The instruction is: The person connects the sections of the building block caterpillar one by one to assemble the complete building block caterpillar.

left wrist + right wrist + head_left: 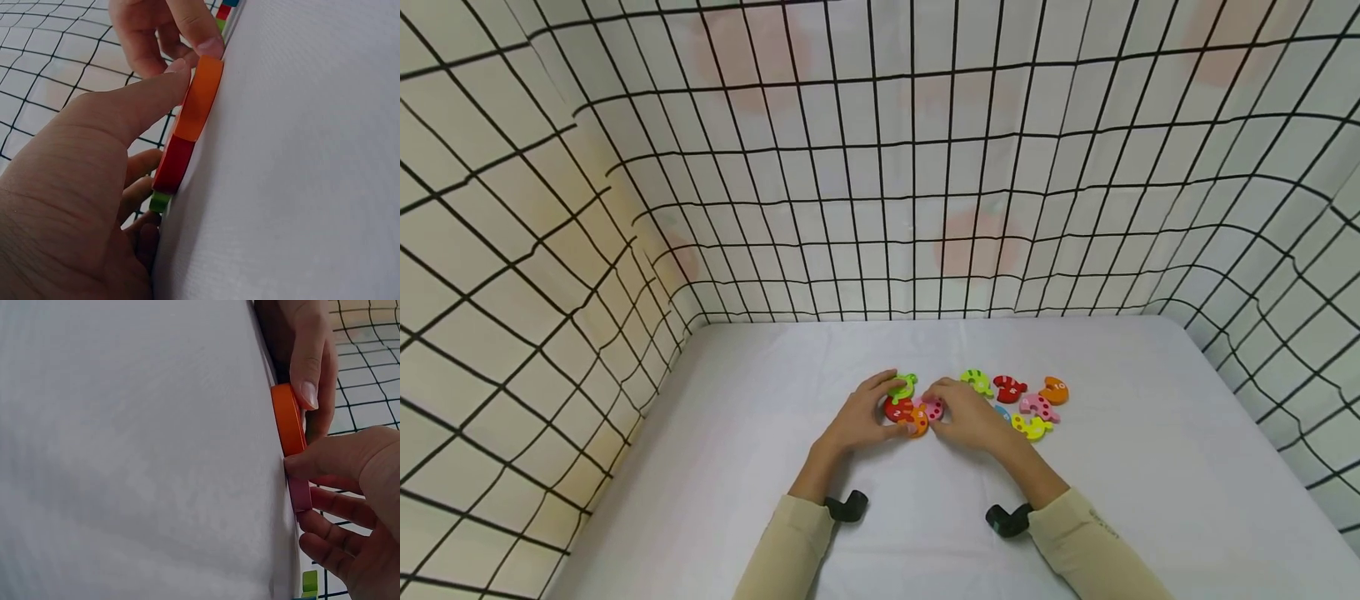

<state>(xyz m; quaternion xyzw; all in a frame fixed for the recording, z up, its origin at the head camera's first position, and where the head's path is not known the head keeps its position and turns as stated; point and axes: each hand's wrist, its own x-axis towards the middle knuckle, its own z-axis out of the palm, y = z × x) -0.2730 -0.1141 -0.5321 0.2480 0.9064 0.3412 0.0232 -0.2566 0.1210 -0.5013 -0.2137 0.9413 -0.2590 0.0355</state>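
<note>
Small flat animal-shaped puzzle pieces with printed numerals lie clustered between the two hands in the head view. My left hand [857, 418] curves round the cluster's left side, thumb against the orange piece [919, 421] and fingers by the green piece [906, 387]. The red piece [895, 409] lies between them, against the orange one, as the left wrist view also shows. On the right, my right hand [968, 414] pinches the pink spotted piece [935, 408] between thumb and fingers, its thumb low at the edge where pink meets orange. Fingers partly cover the pieces.
Right of the right hand lie several loose pieces: a green striped one [976, 382], a red one [1009, 388], an orange one [1055, 390], a pink one [1039, 407], a yellow one [1032, 427] and a part-hidden blue one [1002, 412]. Black-grid netting [891, 200] surrounds the white table [917, 533].
</note>
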